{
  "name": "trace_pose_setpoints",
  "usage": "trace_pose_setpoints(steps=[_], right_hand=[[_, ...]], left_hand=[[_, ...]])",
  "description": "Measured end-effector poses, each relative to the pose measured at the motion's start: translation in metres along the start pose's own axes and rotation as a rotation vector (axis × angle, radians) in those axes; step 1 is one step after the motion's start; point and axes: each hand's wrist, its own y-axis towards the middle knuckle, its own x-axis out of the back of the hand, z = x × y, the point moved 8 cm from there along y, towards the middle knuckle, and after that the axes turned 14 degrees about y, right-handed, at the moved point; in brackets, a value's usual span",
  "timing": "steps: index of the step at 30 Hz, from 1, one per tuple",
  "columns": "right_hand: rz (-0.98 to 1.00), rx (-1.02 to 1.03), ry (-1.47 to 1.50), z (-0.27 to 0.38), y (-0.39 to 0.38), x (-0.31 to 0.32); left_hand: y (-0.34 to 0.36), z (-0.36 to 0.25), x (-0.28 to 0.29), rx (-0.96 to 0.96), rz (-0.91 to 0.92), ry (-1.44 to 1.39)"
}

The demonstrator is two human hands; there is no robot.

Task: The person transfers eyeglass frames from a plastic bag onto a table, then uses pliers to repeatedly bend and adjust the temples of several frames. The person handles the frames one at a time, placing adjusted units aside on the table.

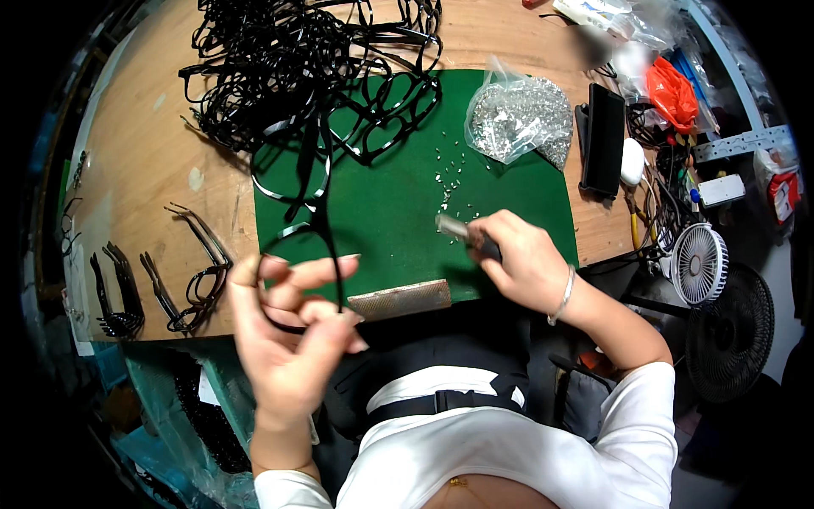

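My left hand (288, 352) is closed around the lower rim of a black eyeglass frame (320, 222), tilted up over the near left part of a green mat (390, 195). One of its rims loops around my fingers. To the right, my right hand (530, 267) grips a short tool (454, 226) with a dark handle and a pale metal end, blurred by motion. Tiny metal pieces (445, 191) lie scattered just beyond that tool. A clear bag (517, 119) full of such pieces rests on the mat's far right. Along the near edge sits a rough metal strip (400, 299).
A tangled heap of black frames (263, 59) covers the far left. Folded glasses (199, 284) stand near the table's left edge. On the right are a black phone (604, 140), cables, a red plastic bag (672, 92) and a small white fan (699, 263).
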Motion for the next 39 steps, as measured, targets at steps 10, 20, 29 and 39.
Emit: trace_pose_setpoints(steps=[10,20,29,39], right_hand=[[0.039,-0.069,-0.077,-0.021,0.024,-0.022],[0.023,0.025,-0.168,-0.012,0.020,-0.026],[-0.078,-0.062,0.760,0.056,-0.007,-0.017],[0.147,-0.566,1.366,0.051,-0.015,-0.044]], left_hand=[[-0.029,0.039,0.003,-0.105,-0.061,0.050],[-0.024,0.029,-0.022,-0.242,0.083,0.020],[-0.027,0.027,-0.050,-0.335,0.051,0.304],[-0.029,0.022,-0.054,-0.374,0.003,0.322]])
